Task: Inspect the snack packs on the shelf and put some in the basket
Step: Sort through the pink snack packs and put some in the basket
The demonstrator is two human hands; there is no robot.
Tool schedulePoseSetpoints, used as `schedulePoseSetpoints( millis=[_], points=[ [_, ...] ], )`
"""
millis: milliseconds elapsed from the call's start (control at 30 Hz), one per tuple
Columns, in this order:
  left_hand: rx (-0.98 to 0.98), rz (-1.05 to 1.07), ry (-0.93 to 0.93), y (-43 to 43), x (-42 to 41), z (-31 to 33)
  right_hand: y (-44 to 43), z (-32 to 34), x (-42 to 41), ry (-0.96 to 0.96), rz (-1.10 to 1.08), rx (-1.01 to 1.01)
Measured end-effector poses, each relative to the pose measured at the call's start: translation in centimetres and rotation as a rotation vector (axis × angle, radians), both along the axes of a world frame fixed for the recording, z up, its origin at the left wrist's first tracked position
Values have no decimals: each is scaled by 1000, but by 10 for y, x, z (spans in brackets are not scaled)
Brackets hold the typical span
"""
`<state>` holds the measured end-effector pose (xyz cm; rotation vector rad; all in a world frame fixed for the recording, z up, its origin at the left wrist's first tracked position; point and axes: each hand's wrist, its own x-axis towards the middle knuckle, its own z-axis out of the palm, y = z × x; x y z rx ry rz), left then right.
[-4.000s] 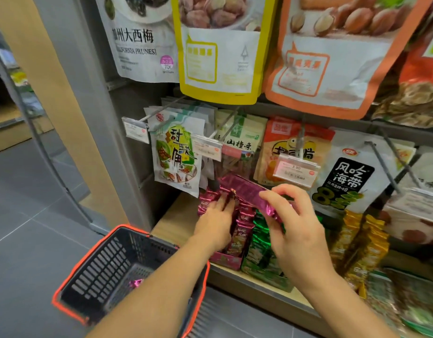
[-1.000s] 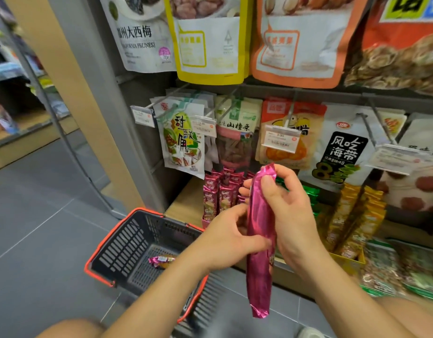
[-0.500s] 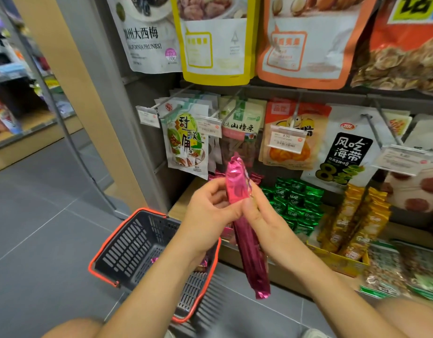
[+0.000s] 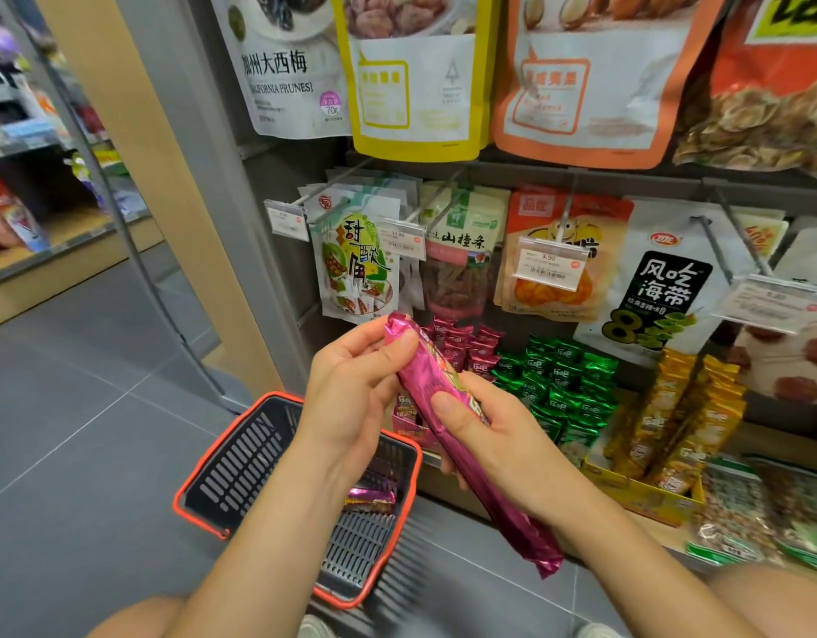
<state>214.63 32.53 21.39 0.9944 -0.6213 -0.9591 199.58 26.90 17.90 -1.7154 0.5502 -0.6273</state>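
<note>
**Pack of magenta foil (image 4: 498, 504), long and slim, gripped in both hands**

Pack runs on a slant through the middle of the frame, its crimped top end up near centre and its lower end pointing down to the lower right. The left hand (image 4: 356, 389) pinches the top end, thumb laid over the front and fingers curled behind. The right hand (image 4: 494, 435) grips the pack around its middle, thumb pressed across the front and fingers wrapped underneath.

Below the left forearm, at lower centre, the black slotted plastic basket with an orange-red rim (image 4: 241, 467) stands on the grey tiled floor (image 4: 75, 407). A second, shorter pink foil pack (image 4: 370, 499) lies on its bottom, partly hidden by the arm.

Behind the hands, on the pale wooden shelf (image 4: 761, 446), a carton of upright magenta packs (image 4: 462, 347) stands just beside a block of green foil packs (image 4: 558, 389), with yellow foil packs (image 4: 683, 421) further right. Above them flat pouches hang on metal pegs, among them a white pouch with green print (image 4: 356, 269), and a clear price tag (image 4: 549, 264) hangs right of centre.
</note>
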Motion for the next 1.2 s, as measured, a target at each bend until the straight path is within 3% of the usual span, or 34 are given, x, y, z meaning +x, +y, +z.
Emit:
schedulePoseSetpoints(
  millis=[167, 267, 367, 500, 567, 700, 800, 1000, 1133, 1200],
  points=[
    [8, -3, 43, 0, -1, 0, -1, -2, 0, 28, -28, -39],
    [-13, -17, -44, 0, 1, 0, -2, -5, -1, 65, -102, -142],
    [47, 15, -296, 0, 6, 1, -2, -6, -5, 157, -212, -322],
    [223, 198, -832, 0, 12, -1, 4, -8, -5, 275, -360, -571],
    [227, 269, -933, 3, 15, 0, 8, -8, -2, 311, -408, -671],
    [206, 355, -906, 4, 12, 2, 12, -8, 2, 311, -401, -670],
    [193, 403, -783, 4, 14, 0, 9, -8, 2, 316, -286, -598],
    [139, 490, -481, 5, 29, 0, 4, -10, -1, 233, 65, -148],
    [59, 390, -362, 9, 31, 9, 3, -13, -1, 290, -40, -289],
    [43, 299, -395, 11, 33, 14, 2, -14, -2, 346, -96, -362]
  ],
)
